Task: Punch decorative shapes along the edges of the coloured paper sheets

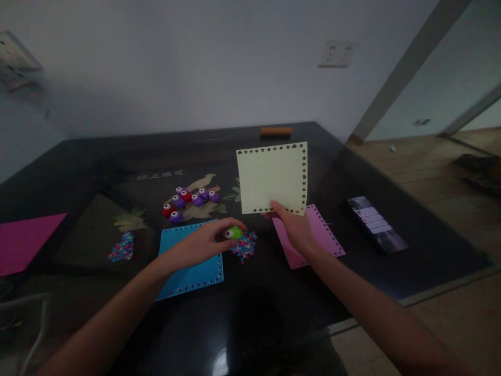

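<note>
My right hand point(290, 223) grips a pale yellow paper sheet point(270, 177) by its lower edge and holds it up; small star and heart holes run along its borders. Between the thumb and fingers of my left hand point(211, 240) is a green craft punch point(234, 233) with an eye on it. Just below the punch lies a pile of pink, blue and white punched bits point(246, 249). A blue sheet point(191, 274) with punched borders lies under my left wrist. Beneath my right hand rests a pink punched sheet point(319, 237).
Several purple and red craft punches point(188, 199) stand behind the blue sheet. A second pile of bits point(123, 247) and a magenta sheet point(27, 243) lie left. A phone point(373, 222) is at right, an orange-brown bar point(276, 131) at the back of the black table point(266, 324).
</note>
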`<state>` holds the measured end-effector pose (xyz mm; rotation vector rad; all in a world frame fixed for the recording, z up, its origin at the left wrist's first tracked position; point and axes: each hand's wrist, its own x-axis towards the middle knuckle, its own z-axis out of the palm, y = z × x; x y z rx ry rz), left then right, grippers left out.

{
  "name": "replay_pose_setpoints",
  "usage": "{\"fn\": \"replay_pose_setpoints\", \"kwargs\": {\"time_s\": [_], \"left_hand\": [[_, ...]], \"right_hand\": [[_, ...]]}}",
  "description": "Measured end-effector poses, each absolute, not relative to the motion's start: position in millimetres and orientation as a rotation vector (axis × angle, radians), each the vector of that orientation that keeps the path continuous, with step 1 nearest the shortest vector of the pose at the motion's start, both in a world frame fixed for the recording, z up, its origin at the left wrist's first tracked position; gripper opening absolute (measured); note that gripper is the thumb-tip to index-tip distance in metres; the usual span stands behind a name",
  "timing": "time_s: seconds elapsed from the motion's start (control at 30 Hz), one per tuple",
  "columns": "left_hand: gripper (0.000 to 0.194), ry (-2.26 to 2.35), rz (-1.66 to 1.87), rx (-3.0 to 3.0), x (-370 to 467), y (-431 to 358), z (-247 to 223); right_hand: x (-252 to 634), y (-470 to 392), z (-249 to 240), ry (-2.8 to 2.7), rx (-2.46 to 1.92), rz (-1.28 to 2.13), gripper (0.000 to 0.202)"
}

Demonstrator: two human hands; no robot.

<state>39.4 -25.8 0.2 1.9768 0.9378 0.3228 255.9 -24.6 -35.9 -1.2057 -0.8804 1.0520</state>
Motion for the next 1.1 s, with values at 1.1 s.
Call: {"fn": "replay_pose_setpoints", "kwargs": {"time_s": [1.1], "left_hand": [[0.032,1.081,0.486,1.985,147,45,-14]], "right_hand": [[351,-127,-50,-0.903,-1.547,0.929,0.02]]}}
